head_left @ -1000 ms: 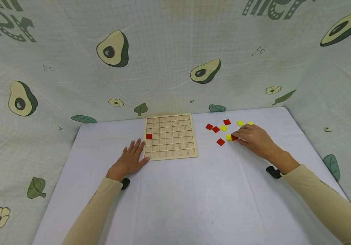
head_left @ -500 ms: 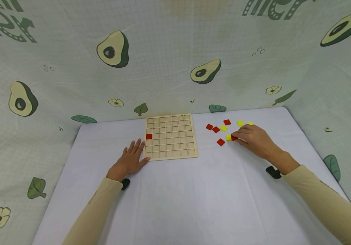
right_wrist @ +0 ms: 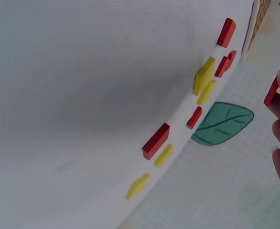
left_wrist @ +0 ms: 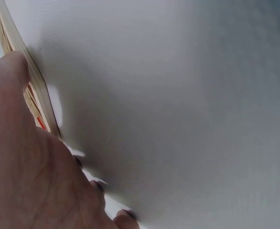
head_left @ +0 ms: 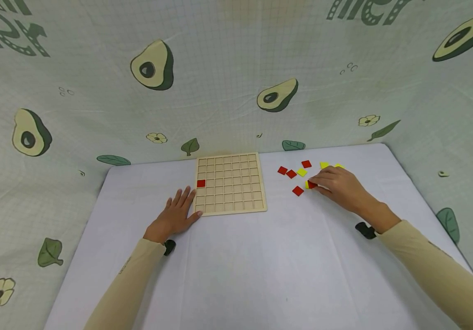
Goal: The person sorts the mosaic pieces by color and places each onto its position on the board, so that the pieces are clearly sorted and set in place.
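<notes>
My right hand (head_left: 337, 185) pinches a red square tile (right_wrist: 275, 88) between thumb and fingertip, raised above the table in the right wrist view. From the head, this tile overlaps a yellow tile (head_left: 307, 184) lying beneath it. My left hand (head_left: 173, 216) lies with fingers spread on the table, its fingers and thumb at the left edge and near-left corner of a wooden grid board (head_left: 232, 183). One red tile (head_left: 201, 183) sits in a cell of the board's leftmost column. In the left wrist view, the thumb (left_wrist: 16, 67) touches the board's rim (left_wrist: 43, 93).
Several loose red and yellow tiles lie right of the board, among them a red tile (head_left: 297, 191) nearest the front and a yellow tile (head_left: 301, 172) farther back. Under the right hand lies another red tile (right_wrist: 156, 141). A patterned cloth (head_left: 219, 91) hangs behind the white table (head_left: 253, 266).
My right hand has shifted slightly left with the red tile, which now covers more of the yellow one. The left hand and the board stay where they were.
</notes>
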`<state>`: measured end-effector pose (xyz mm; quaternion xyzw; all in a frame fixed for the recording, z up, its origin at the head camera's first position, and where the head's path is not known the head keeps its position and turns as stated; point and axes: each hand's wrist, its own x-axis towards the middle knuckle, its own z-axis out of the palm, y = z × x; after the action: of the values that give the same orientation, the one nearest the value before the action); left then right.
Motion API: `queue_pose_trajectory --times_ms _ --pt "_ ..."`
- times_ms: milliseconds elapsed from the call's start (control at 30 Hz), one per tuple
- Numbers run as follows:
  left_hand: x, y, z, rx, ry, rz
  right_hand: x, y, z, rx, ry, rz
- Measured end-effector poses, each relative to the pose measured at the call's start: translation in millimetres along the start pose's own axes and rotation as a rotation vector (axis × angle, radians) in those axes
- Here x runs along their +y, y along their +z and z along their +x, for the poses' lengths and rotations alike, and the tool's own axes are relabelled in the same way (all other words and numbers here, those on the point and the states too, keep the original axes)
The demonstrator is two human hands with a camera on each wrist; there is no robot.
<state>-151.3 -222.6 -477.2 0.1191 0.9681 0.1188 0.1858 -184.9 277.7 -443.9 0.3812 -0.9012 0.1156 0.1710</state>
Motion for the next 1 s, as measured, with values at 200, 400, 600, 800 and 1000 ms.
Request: queue_pose_trajectory --times_ms 200,400,600,800,1000 --pt "0.4 0.0 0.5 -0.004 -0.003 0.001 -1.0 4.9 6.6 0.046 -0.039 0.022" --pt "-3.2 2.6 1.9 0.001 0.008 0.0 -5.4 9.2 15.8 0.082 -0.082 0.041" --pt "-1.0 0.7 1.4 -0.004 -0.001 0.003 -13.3 14.6 27.4 0.09 -0.096 0.039" --pt "0.3 -0.9 1.2 -0.014 -0.013 0.013 -21.1 20.1 41.5 0.125 -0.145 0.052" --pt "0.9 -0.7 1.3 -0.009 -0.02 0.007 -28.4 24.2 55.5 0.154 -0.189 0.057"
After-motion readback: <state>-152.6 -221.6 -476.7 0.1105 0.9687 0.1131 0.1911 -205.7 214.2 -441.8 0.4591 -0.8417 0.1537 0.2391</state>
